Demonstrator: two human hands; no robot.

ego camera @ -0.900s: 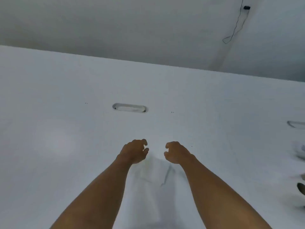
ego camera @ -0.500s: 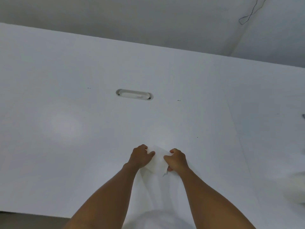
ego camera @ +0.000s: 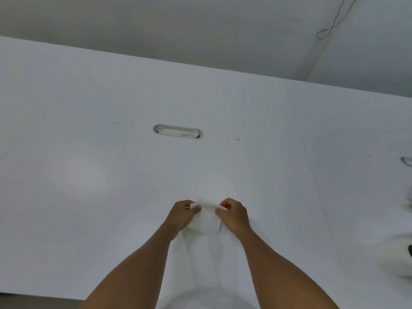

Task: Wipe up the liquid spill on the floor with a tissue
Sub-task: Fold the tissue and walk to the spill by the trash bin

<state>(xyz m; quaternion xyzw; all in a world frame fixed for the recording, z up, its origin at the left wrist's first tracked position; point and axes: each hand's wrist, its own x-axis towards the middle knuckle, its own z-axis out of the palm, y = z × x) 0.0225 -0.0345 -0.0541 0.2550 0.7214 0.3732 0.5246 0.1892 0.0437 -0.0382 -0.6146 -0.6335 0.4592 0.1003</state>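
Note:
A white tissue [ego camera: 206,216] is stretched between my two hands above a white table [ego camera: 89,175]. My left hand [ego camera: 181,216] pinches its left edge between thumb and fingers. My right hand [ego camera: 234,216] pinches the right edge the same way. The tissue hangs down from the hands toward me and blends with the white tabletop and my white clothing. No floor spill shows in this view.
An oval cable slot [ego camera: 178,131] sits in the tabletop ahead of my hands. A second slot [ego camera: 406,161] is cut off at the right edge. A white blurred object [ego camera: 399,257] lies at the right. A thin dark cable [ego camera: 332,21] hangs on the wall.
My hands went from apart and curled above the tissue to closing on its two edges and lifting it. The camera view shifted slightly.

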